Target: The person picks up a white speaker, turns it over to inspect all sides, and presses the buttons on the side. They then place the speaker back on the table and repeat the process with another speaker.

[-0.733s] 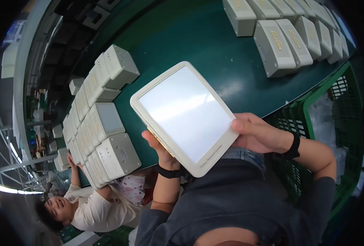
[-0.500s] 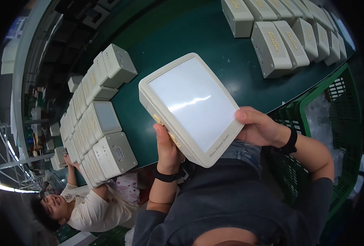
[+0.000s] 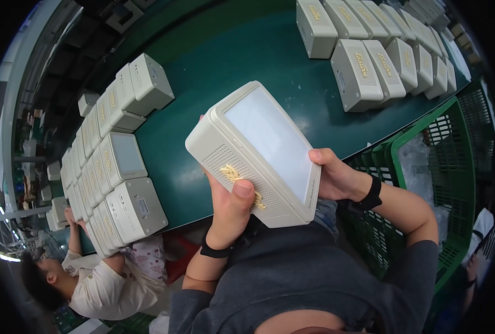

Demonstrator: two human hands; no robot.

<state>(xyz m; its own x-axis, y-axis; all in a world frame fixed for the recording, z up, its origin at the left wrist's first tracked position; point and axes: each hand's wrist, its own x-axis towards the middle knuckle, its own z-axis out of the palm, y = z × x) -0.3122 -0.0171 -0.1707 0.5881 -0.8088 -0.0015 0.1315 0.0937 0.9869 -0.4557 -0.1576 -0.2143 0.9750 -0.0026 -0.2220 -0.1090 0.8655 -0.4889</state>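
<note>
Okay, so the cream box (image 3: 283, 192) is up in both hands, in front of the belly and over the near edge of the green table (image 3: 203, 72). It's tilted, pale screen (image 3: 272, 142) toward the upper right, side with the speaker holes (image 3: 216, 153) and raised yellow lettering (image 3: 229, 172) toward the lower left.

Left hand (image 3: 228, 214) has its thumb pressed onto that holey side, covering part of the lettering, rest of the fingers round the back. Can't tell if those are spread or together. Right hand (image 3: 342, 178) pinches the right edge, thumb on the screen's frame, other fingers tucked behind and mostly hidden, so can't tell their spacing either. Black wristbands (image 3: 214, 251) on both arms.

Loads of similar boxes sit in rows on the table: a left bunch (image 3: 139, 209), one with its gray screen (image 3: 126, 153) showing, and a right bunch (image 3: 356, 75). Green crate (image 3: 458, 189) with clear plastic (image 3: 414, 167) in it is just beside the table at right. Co-worker (image 3: 102, 286) in a light top is by the left bunch.
</note>
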